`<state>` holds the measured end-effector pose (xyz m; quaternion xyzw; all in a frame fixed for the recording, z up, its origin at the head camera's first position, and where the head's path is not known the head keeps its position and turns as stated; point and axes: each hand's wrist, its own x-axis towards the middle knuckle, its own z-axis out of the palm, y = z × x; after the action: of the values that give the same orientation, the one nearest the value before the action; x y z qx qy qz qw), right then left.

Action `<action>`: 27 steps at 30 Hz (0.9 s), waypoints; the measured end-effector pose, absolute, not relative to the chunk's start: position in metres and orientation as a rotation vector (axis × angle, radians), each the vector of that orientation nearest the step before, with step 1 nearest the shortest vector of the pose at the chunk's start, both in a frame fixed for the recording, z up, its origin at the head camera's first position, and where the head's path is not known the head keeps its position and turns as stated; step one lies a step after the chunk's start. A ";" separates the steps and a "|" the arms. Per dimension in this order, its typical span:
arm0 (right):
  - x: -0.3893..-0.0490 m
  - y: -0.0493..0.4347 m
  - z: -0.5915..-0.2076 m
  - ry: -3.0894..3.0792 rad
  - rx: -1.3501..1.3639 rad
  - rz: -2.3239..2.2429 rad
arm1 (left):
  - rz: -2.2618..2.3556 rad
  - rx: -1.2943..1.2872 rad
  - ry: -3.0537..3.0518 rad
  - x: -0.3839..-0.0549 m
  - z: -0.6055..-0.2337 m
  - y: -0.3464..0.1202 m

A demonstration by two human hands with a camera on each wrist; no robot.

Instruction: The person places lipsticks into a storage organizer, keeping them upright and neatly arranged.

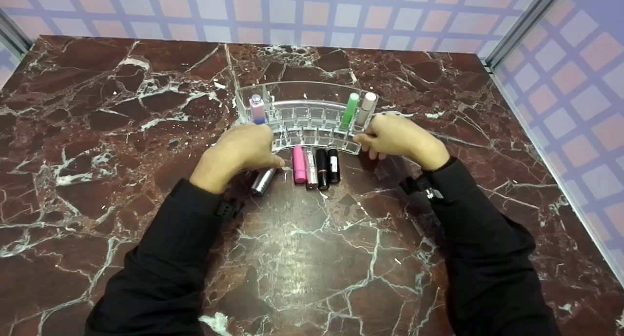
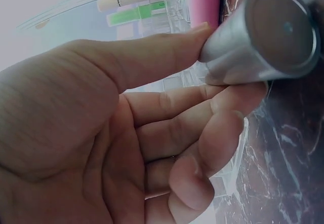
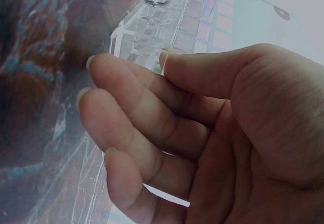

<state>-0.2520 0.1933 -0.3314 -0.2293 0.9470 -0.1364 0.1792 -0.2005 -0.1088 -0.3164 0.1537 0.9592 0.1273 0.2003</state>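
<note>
My left hand (image 1: pixel 239 148) pinches a silver lipstick tube (image 1: pixel 263 181) between thumb and fingers, just in front of the left end of a clear tiered lipstick organizer (image 1: pixel 312 112). In the left wrist view the round end of the silver tube (image 2: pixel 283 31) faces the camera. At the organizer's right end, my right hand (image 1: pixel 400 137) grips the corner, thumb on the clear wall and fingers curled beside it. Standing in the back row are a pink-and-blue tube (image 1: pixel 257 108) at left, and a green tube (image 1: pixel 350 109) and a beige tube (image 1: pixel 366 108) at right.
Before the organizer, a pink tube (image 1: pixel 299 164), a silvery patterned tube (image 1: pixel 311 168) and two black tubes (image 1: pixel 322 168) lie side by side on the dark red marbled table (image 1: pixel 312 263). Checkered panels (image 1: pixel 302 14) stand behind the table and along its right side.
</note>
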 end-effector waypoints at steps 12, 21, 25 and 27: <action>-0.252 0.194 -0.332 2.670 -0.629 -0.385 | 0.397 0.497 2.614 -0.201 -0.315 -0.111; -0.253 0.196 -0.329 2.642 -0.685 -0.339 | 0.493 0.549 2.556 -0.204 -0.314 -0.117; -0.252 0.197 -0.323 2.624 -0.723 -0.366 | 0.643 0.545 2.529 -0.206 -0.313 -0.119; -0.251 0.198 -0.321 2.622 -0.732 -0.400 | 0.746 0.532 2.509 -0.207 -0.313 -0.121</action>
<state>-0.2513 0.1981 -0.3205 -0.2609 0.9349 -0.1427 0.1939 -0.2067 -0.1205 -0.3127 0.1937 0.9135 0.2715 0.2330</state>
